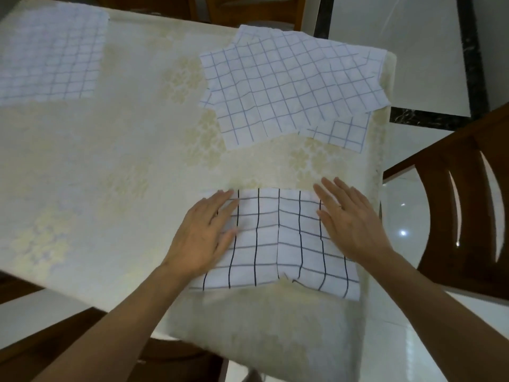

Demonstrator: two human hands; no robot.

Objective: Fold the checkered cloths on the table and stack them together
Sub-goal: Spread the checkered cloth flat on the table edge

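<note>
Pressing the near cloth [275, 238] flat by the table's [124, 161] near edge, my left hand [203, 235] and right hand [349, 224] lie straight-fingered on its two sides. Beyond it I see a loose pile of cloths [289, 84], and a left cloth [49, 56] well apart.

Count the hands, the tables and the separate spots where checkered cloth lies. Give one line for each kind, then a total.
Hands: 2, left hand and right hand.
Cloth spots: 3, near cloth under both hands, overlapping pile, far-left cloth.
Tables: 1, the table.
Total: 6.
</note>
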